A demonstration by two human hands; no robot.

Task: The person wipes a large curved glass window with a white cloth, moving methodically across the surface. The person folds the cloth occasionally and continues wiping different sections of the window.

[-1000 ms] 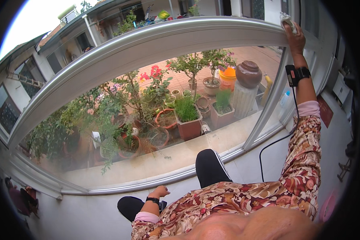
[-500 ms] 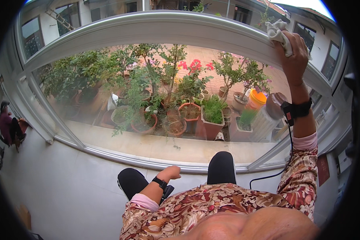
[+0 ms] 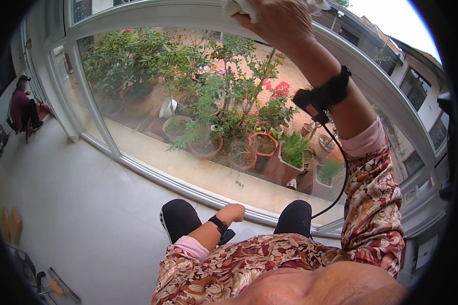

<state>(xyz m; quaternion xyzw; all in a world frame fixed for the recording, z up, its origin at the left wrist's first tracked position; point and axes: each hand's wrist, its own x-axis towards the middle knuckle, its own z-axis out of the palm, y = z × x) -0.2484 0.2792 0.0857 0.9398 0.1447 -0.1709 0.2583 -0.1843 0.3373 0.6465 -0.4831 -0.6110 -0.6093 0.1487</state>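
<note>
My right hand is raised at the top edge, fingers wrapped round a crumpled white cloth. It presses the cloth against the upper rail of a white window frame. Part of the cloth is cut off by the picture's edge. Down between my knees, my left hand is curled into a fist near the lower window track. Nothing sticks out of that fist. Both wrists wear black straps, and a cable hangs from the right one.
Behind the glass stand several potted plants, among them red flowers and a square planter of grass. A person in a purple top sits at the far left. A long-handled tool lies on the grey floor at lower left.
My right hand has moved left along the upper rail with the cloth. The view has turned, so the window now slopes down to the right. My left hand stays between my knees.
</note>
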